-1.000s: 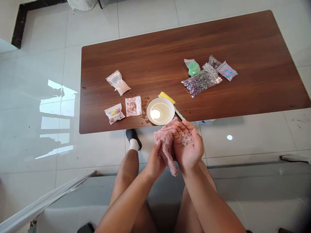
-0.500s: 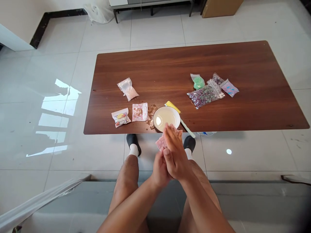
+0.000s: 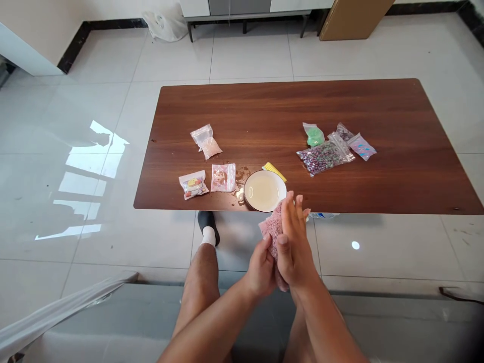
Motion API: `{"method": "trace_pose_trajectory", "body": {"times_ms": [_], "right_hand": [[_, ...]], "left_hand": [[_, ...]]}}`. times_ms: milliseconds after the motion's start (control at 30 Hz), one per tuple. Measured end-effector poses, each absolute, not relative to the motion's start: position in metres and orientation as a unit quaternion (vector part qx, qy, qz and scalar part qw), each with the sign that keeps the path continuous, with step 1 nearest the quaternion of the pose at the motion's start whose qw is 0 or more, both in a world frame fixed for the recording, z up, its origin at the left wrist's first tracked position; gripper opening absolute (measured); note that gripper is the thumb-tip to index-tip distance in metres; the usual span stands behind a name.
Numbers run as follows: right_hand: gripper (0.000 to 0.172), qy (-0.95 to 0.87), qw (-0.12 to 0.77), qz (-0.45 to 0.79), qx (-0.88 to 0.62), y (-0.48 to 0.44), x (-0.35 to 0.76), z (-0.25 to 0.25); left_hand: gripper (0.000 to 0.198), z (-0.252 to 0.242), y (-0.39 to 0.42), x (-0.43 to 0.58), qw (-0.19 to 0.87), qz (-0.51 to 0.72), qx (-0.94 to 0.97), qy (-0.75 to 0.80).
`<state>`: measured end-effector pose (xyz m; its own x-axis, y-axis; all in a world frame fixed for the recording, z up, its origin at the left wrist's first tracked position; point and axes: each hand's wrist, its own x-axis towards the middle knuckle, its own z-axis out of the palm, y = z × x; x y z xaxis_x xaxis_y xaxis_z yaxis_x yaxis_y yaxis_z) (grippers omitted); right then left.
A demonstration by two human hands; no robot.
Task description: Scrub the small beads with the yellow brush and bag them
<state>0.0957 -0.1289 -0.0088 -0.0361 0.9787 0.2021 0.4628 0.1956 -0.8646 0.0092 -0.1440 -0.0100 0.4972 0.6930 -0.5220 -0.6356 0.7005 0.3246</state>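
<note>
A pink, fluffy-looking cloth (image 3: 271, 228) is between my two hands, just off the table's front edge. My left hand (image 3: 261, 269) grips it from the left, thumb on top. Flat against the cloth's right side lies my right hand (image 3: 298, 252), its fingers stretched out and pointing up toward the table. Part of the cloth hangs below, between the palms. Just beyond my fingertips stands a white, dark-rimmed bowl (image 3: 265, 190) holding pale liquid. A yellow piece (image 3: 275, 171) of a brush or similar tool shows behind the bowl.
Wet drops lie left of the bowl on the brown table (image 3: 264, 111). Nearby are a pink packet (image 3: 223, 177), a cartoon-printed packet (image 3: 194, 185) and a bag of pale pink grains (image 3: 206, 141). At right lie a bead bag (image 3: 325, 156), a green-filled bag (image 3: 314, 135) and a pink-blue packet (image 3: 362, 146).
Both hands have shifted right with the cloth, and more of it shows between them. The tool's pale green handle, visible before, is now hidden. The camera view has tilted slightly.
</note>
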Motion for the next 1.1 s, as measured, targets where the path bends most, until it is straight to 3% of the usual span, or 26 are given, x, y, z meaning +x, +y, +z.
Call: {"method": "trace_pose_trajectory", "body": {"times_ms": [133,367,633,900,1100], "right_hand": [[0.069,-0.674,0.402,0.314,-0.535,-0.134,0.085,-0.008],[0.068,-0.616,0.452,0.334,-0.552,-0.127,0.095,-0.006],[0.067,-0.663,0.404,0.292,-0.559,-0.127,0.092,-0.018],[0.062,-0.361,0.642,0.455,-0.500,-0.131,0.079,-0.016],[0.044,-0.108,0.707,0.493,-0.495,-0.130,0.060,-0.014]], "left_hand": [[0.060,-0.008,-0.138,0.001,0.817,0.485,0.053,0.309],[0.068,-0.007,-0.141,0.006,0.845,0.437,0.034,0.308],[0.071,-0.002,-0.134,0.007,0.840,0.474,0.034,0.262],[0.047,0.001,-0.131,0.006,0.807,0.484,-0.106,0.321],[0.061,-0.004,-0.135,0.005,0.783,0.498,0.056,0.368]]}}
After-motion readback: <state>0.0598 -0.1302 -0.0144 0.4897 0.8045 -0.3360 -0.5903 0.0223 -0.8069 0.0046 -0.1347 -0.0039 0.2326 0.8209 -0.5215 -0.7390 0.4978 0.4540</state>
